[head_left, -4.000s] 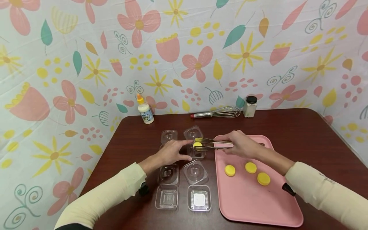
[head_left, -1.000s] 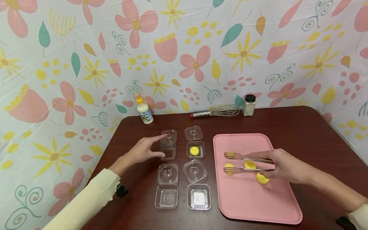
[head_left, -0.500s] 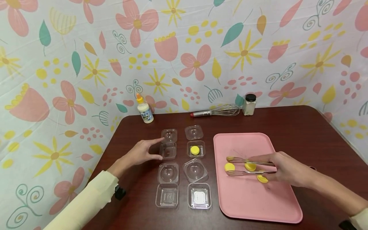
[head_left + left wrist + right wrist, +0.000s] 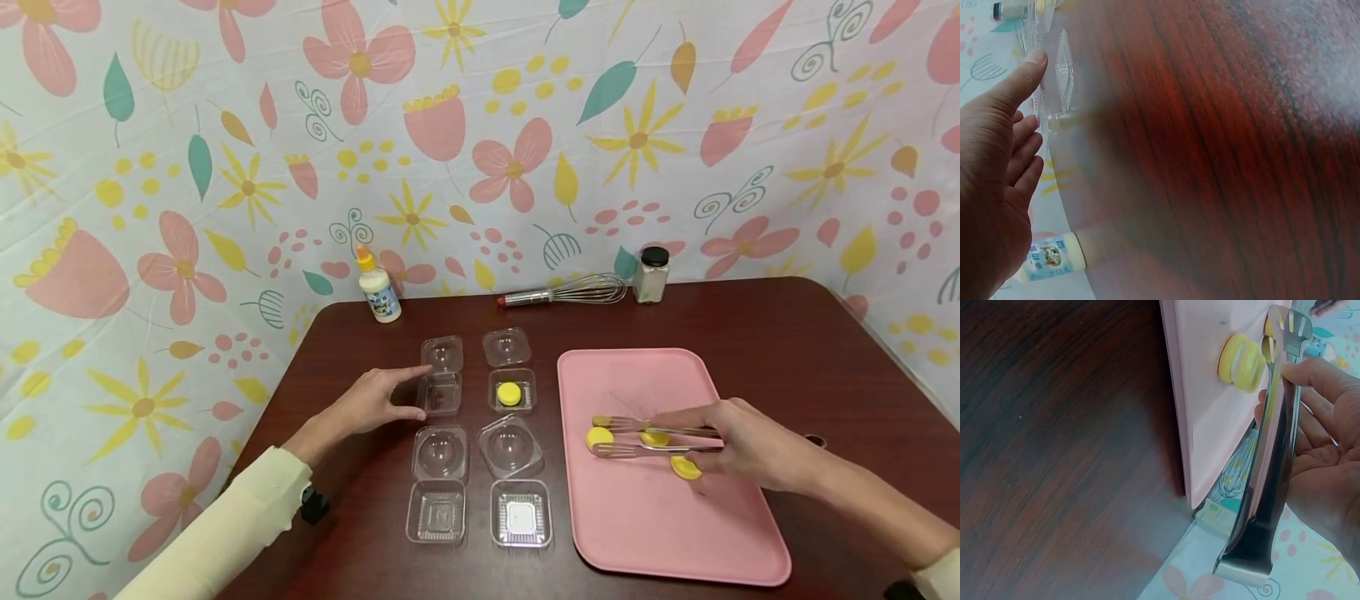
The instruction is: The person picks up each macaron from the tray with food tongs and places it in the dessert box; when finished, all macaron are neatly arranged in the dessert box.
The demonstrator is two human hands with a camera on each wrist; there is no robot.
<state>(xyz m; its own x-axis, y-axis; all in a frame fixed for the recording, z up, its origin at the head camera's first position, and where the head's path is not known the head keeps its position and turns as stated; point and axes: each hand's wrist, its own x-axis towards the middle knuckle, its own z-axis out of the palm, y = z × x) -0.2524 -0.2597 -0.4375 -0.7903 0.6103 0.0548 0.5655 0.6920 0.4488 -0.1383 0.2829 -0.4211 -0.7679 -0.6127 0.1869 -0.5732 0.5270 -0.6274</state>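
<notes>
My right hand holds metal tongs over the pink tray, their two slotted arms spread apart. The tips reach either side of a yellow macaron; whether they touch it I cannot tell. Two other macarons lie partly hidden beneath the tongs, one of them close to my fingers. White filling shows on a macaron in the right wrist view. My left hand, thumb and forefinger extended, is at the back left clear container. One macaron sits in the back right container.
Two more clear plastic containers with domed lids stand opened nearer the front. Along the back are a squeeze bottle with an orange tip, a whisk and a black-lidded jar. A patterned cloth hangs behind the table.
Since four seconds ago, the tongs have let go of a macaron in the back right container and moved to the tray. My left hand shifted left to the neighbouring container. The last half second shows little motion.
</notes>
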